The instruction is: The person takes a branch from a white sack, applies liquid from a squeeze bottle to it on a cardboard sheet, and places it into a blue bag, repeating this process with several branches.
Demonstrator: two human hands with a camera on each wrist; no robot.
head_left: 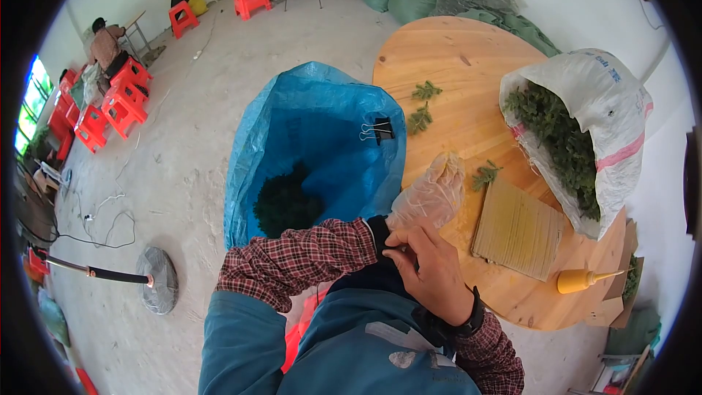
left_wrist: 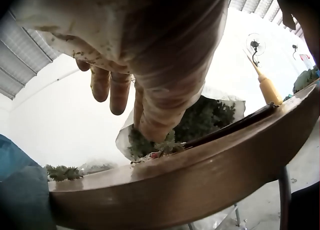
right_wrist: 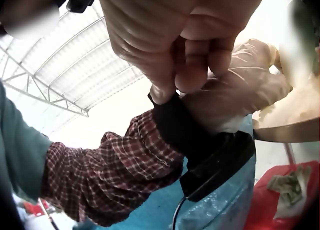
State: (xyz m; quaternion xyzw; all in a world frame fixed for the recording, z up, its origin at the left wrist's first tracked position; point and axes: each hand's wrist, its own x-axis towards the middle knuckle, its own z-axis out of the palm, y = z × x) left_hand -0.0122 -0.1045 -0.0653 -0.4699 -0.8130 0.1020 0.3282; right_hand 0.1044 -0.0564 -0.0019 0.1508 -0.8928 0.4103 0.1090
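My left hand, in a clear plastic glove, reaches over the near left edge of the round wooden table. Its fingers extend loosely and hold nothing; in the left wrist view they hang down near a green sprig. My bare right hand pinches the edge of a black wrist strap on the left wrist, between thumb and fingers. A black camera casing sits on that strap. Near the gloved fingers are a small sprig and a ridged cardboard piece.
Left of the table stands an open blue bag with dark greenery inside and a binder clip on its rim. A white sack of green sprigs lies on the table, with a yellow squeeze bottle nearer me. Red stools stand far left.
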